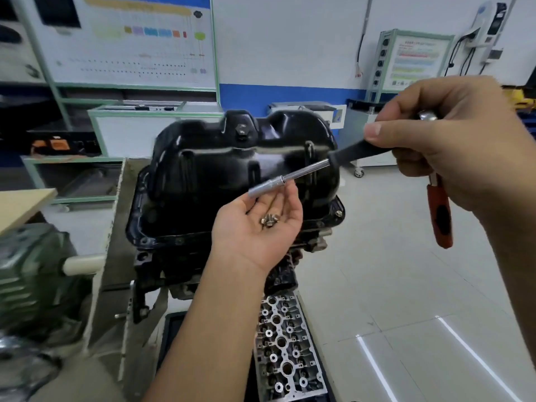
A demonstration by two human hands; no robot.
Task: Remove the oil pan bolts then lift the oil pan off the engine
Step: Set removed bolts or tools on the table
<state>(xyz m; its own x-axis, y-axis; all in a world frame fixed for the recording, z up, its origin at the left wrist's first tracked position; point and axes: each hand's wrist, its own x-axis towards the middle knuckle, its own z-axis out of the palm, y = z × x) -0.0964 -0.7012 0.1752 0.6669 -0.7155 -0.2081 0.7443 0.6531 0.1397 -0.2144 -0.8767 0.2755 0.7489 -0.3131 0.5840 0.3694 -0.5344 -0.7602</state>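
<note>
Our left hand (258,224) lies palm up and relaxed, cradling loose bolts (269,220) in front of the black oil pan (232,175), which sits on the engine (162,265). Our right hand (452,146) grips a socket driver (293,177) by its black handle, plus a red-handled ratchet (442,216); the socket tip hovers over our left fingers.
</note>
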